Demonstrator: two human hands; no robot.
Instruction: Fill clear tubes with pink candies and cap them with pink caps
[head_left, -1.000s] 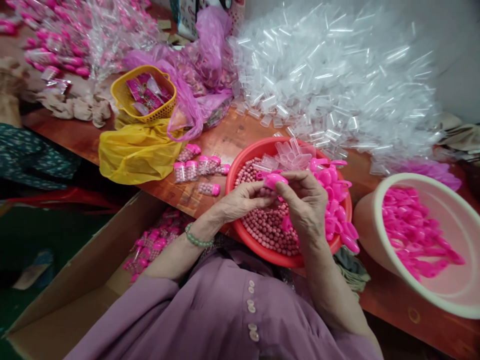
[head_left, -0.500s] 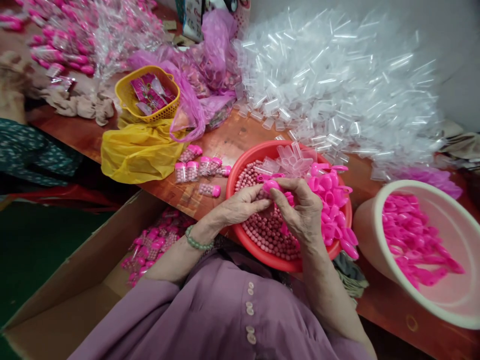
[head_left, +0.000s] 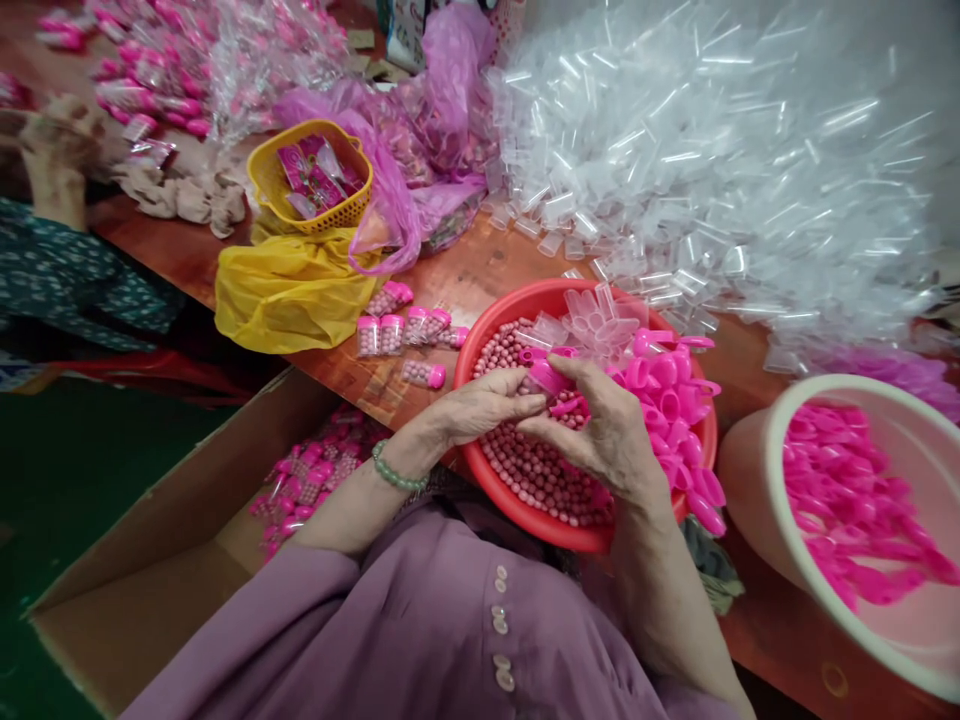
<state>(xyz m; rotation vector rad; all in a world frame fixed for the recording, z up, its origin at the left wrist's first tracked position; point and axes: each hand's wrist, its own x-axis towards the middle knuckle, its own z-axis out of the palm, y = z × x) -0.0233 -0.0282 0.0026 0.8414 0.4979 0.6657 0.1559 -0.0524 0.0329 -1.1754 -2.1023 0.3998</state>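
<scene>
Over the red basin (head_left: 469,350), my left hand (head_left: 484,405) pinches a small clear bottle with a pink cap (head_left: 546,378). My right hand (head_left: 615,430) is just to its right, thumb and forefinger spread apart around the cap side, with the forefinger close to the cap. Whether that finger touches it I cannot tell. Pink round beads (head_left: 525,485) fill the basin's near and left part. Clear plastic tubes (head_left: 596,318) lie at its far side, and glossy pink caps (head_left: 667,400) are heaped at its right.
Several filled bottles (head_left: 391,333) lie left of the basin. A cardboard box (head_left: 165,530) with more stands below the table edge. To the right is a white tub (head_left: 765,440) of pink pieces; behind, a clear tube heap (head_left: 697,170). Another person's hand (head_left: 60,150) is far left.
My right thumb and forefinger have come apart from the pink cap they were pinching. My left hand still holds the bottle. The view has shifted slightly.
</scene>
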